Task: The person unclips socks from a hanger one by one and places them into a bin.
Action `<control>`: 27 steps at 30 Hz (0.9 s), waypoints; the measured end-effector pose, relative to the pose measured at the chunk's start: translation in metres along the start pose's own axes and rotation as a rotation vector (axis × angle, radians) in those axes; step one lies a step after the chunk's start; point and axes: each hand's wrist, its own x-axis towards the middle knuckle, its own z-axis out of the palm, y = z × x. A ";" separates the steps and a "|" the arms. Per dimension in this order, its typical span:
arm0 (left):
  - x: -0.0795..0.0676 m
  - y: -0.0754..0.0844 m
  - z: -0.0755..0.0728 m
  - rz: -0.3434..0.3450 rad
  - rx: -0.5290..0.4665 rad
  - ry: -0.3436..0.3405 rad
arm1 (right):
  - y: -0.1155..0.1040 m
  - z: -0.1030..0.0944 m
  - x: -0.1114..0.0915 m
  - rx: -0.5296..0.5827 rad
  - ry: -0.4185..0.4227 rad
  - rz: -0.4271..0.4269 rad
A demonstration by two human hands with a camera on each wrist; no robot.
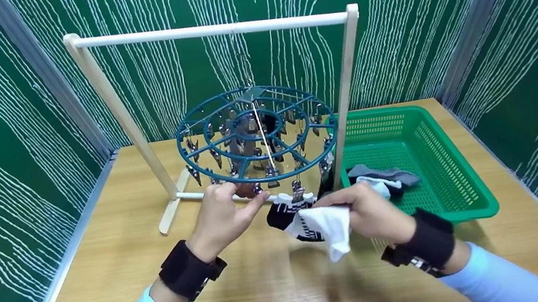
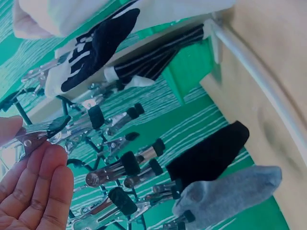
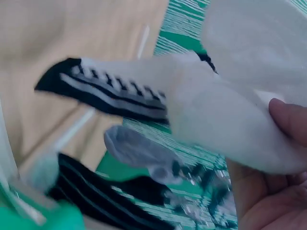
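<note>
My left hand point(image 1: 223, 218) is at the front rim of the round blue clip hanger point(image 1: 231, 178). Its thumb and fingers pinch a metal clip point(image 2: 36, 136) with dark tips. Beside it, a black-and-white sock point(image 1: 282, 213) hangs from another clip point(image 1: 297, 190) on the rim. My right hand point(image 1: 379, 212) grips the white end of a patterned sock point(image 1: 332, 228), just below and right of the hanging one. In the right wrist view this sock point(image 3: 211, 105) stretches leftward to a black, striped end. The right fingers are partly hidden behind the fabric.
A wooden stand point(image 1: 125, 107) carries the hanger, with many clips dangling. A grey sock point(image 2: 230, 191), a black sock point(image 2: 211, 155) and a striped dark sock point(image 3: 100, 191) hang there. At right, a green basket point(image 1: 461, 168) holds several socks point(image 1: 388, 177).
</note>
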 end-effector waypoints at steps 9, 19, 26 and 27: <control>-0.003 0.002 0.000 -0.049 -0.001 -0.001 | 0.010 -0.045 -0.004 -0.004 0.128 -0.065; -0.003 0.003 0.001 -0.079 -0.014 0.013 | 0.026 -0.091 -0.005 -0.065 0.254 0.110; -0.001 0.003 0.001 -0.089 -0.020 0.009 | 0.047 -0.123 0.002 -0.101 0.294 0.295; -0.001 0.003 0.001 -0.087 -0.020 0.009 | 0.050 -0.127 0.003 -0.111 0.289 0.318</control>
